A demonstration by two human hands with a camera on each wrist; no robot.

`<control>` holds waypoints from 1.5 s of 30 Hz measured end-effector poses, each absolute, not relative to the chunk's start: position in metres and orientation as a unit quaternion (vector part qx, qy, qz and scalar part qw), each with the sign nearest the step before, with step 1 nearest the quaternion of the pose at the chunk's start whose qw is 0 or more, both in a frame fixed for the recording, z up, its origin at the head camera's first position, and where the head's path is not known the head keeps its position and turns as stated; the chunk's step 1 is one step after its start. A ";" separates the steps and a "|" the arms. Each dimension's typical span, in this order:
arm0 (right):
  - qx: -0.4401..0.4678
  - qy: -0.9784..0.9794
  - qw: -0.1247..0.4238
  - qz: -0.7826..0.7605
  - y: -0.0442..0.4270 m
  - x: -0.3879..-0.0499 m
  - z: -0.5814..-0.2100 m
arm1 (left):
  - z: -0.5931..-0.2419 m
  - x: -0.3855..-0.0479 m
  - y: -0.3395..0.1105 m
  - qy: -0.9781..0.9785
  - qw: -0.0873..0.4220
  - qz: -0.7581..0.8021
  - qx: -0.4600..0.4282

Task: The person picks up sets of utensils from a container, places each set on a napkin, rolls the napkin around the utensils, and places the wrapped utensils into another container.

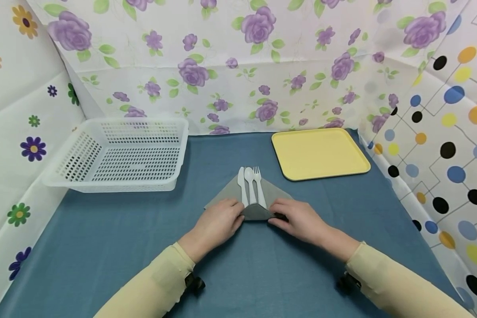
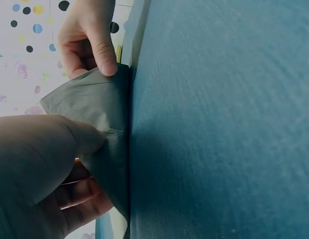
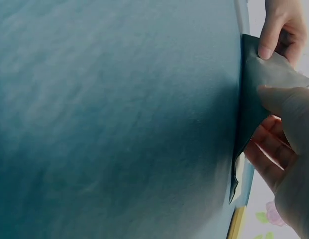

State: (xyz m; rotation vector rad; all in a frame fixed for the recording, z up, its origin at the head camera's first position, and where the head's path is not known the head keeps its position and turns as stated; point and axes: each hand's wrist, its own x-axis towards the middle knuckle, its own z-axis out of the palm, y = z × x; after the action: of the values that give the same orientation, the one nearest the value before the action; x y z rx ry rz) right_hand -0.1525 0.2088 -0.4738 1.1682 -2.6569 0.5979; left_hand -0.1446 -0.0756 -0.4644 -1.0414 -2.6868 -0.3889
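Note:
A grey napkin (image 1: 227, 192) lies on the blue cloth, its near corner folded up over the handle ends of a white knife (image 1: 242, 186), spoon (image 1: 250, 181) and fork (image 1: 259, 184). The three pieces lie side by side, heads pointing away from me. On the left end of the fold, my left hand (image 1: 217, 223) pinches the napkin between thumb and fingers. My right hand (image 1: 300, 221) grips the right end the same way. In the left wrist view, the left thumb presses the grey fabric (image 2: 89, 102) while the fingers sit behind it.
A white perforated basket (image 1: 179, 154) stands at the back left. At the back right lies a yellow tray (image 1: 321, 153). Floral sheeting (image 1: 230, 88) rises behind the table, with a dotted sheet (image 1: 441, 132) on the right.

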 end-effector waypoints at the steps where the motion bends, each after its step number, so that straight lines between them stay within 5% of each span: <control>1: 0.385 -0.896 0.089 0.205 0.208 -0.153 -0.473 | -0.464 -0.146 -0.075 -0.919 0.119 -0.134 -0.352; 22: 0.228 -0.940 0.023 0.253 0.194 -0.173 -0.468 | -0.466 -0.170 -0.069 -0.943 0.102 -0.145 -0.281; 39: 0.210 -0.947 0.037 0.239 0.191 -0.179 -0.471 | -0.465 -0.174 -0.062 -0.955 0.100 -0.132 -0.245; 45: 0.262 -0.942 0.112 0.175 0.188 -0.176 -0.470 | -0.465 -0.175 -0.061 -0.958 0.097 -0.125 -0.240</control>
State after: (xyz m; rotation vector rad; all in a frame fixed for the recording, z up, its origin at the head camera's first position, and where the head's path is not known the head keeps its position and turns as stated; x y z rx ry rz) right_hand -0.1761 0.1881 -0.4698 0.7698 -2.7663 0.5150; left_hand -0.1752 -0.0607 -0.4652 -0.7114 -2.8364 -0.3707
